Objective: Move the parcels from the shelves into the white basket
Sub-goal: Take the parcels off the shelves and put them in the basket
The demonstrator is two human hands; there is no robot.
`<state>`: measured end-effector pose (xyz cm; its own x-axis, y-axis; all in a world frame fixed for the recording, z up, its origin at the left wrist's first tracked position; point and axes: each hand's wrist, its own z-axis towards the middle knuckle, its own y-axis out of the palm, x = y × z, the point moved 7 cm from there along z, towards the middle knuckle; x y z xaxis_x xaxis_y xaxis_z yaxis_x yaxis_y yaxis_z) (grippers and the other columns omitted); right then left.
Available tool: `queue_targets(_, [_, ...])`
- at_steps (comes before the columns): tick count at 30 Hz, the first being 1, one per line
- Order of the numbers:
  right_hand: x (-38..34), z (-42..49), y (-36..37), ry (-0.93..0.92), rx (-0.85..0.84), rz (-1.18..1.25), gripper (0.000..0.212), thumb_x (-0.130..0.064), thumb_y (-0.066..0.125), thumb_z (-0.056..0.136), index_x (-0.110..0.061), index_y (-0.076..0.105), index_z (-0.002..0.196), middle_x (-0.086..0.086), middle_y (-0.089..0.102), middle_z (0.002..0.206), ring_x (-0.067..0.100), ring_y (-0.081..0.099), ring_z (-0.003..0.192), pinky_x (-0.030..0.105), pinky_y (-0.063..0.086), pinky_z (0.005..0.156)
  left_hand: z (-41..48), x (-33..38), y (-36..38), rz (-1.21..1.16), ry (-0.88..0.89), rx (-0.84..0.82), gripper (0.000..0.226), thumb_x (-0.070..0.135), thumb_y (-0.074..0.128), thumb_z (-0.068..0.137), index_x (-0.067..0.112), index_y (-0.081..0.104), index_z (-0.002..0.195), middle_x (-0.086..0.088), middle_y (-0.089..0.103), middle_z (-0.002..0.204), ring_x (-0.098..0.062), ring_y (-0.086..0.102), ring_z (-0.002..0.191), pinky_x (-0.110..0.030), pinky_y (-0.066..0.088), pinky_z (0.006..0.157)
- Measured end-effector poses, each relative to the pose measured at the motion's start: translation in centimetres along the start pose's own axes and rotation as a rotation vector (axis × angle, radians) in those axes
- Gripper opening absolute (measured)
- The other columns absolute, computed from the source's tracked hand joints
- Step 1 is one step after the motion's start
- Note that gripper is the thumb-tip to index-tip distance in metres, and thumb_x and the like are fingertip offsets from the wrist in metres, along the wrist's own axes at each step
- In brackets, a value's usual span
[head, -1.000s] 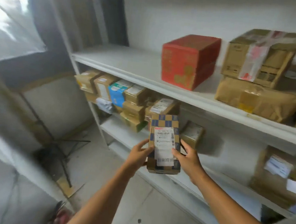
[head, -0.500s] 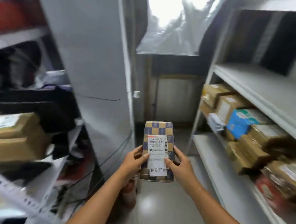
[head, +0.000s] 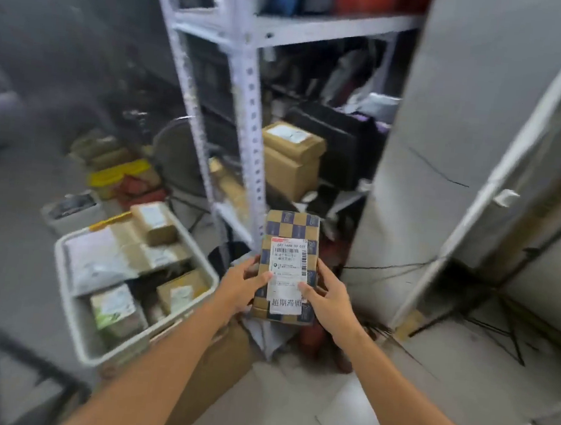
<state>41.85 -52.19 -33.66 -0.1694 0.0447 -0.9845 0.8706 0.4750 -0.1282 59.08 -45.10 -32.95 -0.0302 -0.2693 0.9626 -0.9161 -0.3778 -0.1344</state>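
Observation:
A brown and blue checkered parcel (head: pixel 291 234) with a white shipping label is held upright in front of me at centre frame. My left hand (head: pixel 243 285) grips its left edge, thumb across the label. My right hand (head: pixel 327 295) grips its right edge, thumb on the label too. The white basket (head: pixel 88 341) sits on the floor to the lower left of the parcel, holding several brown boxes and a grey mailer bag. The parcel is to the right of the basket's rim and above it.
A white slotted metal rack (head: pixel 244 106) stands straight ahead with a brown box (head: pixel 292 160) and dark bags on it. A grey panel (head: pixel 450 143) rises at right. More parcels and a yellow item (head: pixel 118 172) lie on the floor behind the basket.
My view has swung left from the parcel shelves to the rack and the basket. Both hands keep hold of the checkered parcel, which stays in front of me.

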Motion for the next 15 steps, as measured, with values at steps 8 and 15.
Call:
queue_targets(8, [-1.5,2.7,19.7,-0.056,-0.383,-0.108,0.060,-0.018,0.067,0.091,-0.029,0.041,0.144,-0.015,0.057,0.131,0.014,0.054,0.124,0.041,0.048,0.103,-4.5,-5.7,-18.1,-0.082,-0.097,0.326,0.053,0.019,0.064,0.091,0.021,0.044,0.141,-0.006,0.059,0.126,-0.019,0.060,0.110,-0.032,0.058,0.078])
queue_targets(15, [-1.4,7.7,33.5,-0.015,-0.526,-0.165,0.066,-0.017,0.066,0.091,-0.026,0.035,0.149,-0.009,0.052,0.139,0.017,0.053,0.126,0.047,0.047,0.102,-2.6,-10.6,-30.5,-0.167,-0.145,0.459,0.051,0.017,0.063,0.091,0.026,0.046,0.138,0.007,0.066,0.104,-0.014,0.065,0.098,-0.027,0.056,0.078])
